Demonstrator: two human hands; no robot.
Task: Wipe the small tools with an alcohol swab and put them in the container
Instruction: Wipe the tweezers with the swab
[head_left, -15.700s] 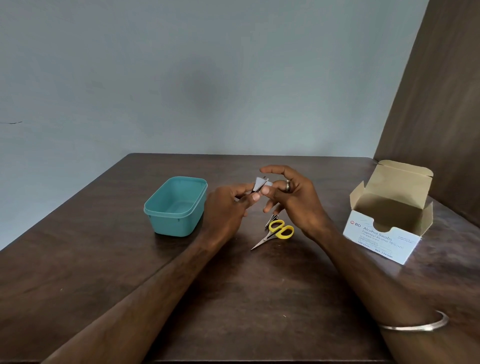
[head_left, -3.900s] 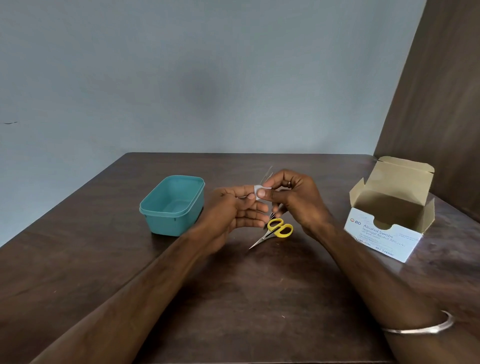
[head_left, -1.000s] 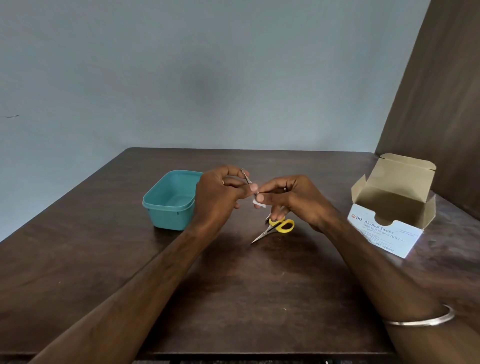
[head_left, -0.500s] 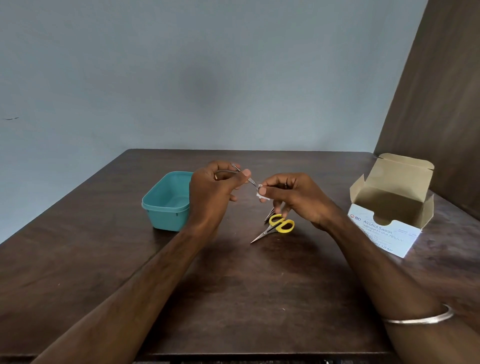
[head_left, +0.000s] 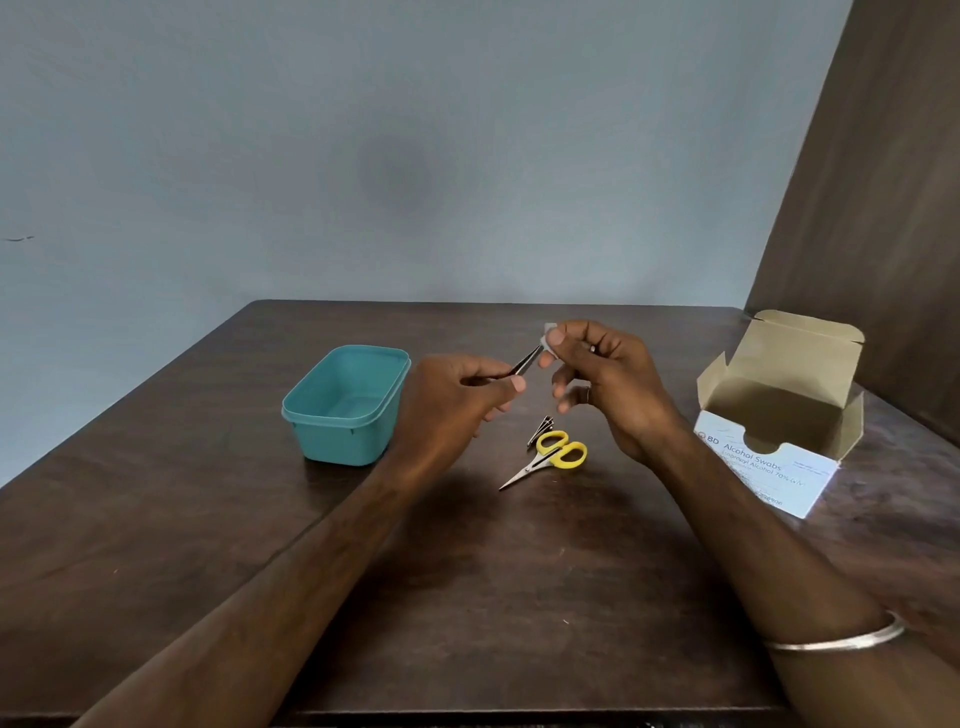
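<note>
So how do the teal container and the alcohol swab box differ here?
The teal container is plastic with rounded corners and no lid on it; the swab box is cardboard, sharp-edged, with its flap standing open. The container sits to the left of the left hand, the box to the right of the right hand. The box carries printed text, the container none. Both rest open-topped on the dark wooden table, and no tool shows in either.

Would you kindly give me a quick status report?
Left hand grips tweezers; right hand pinches swab at their tip. Teal container empty. Scissors unwiped on table.
</note>
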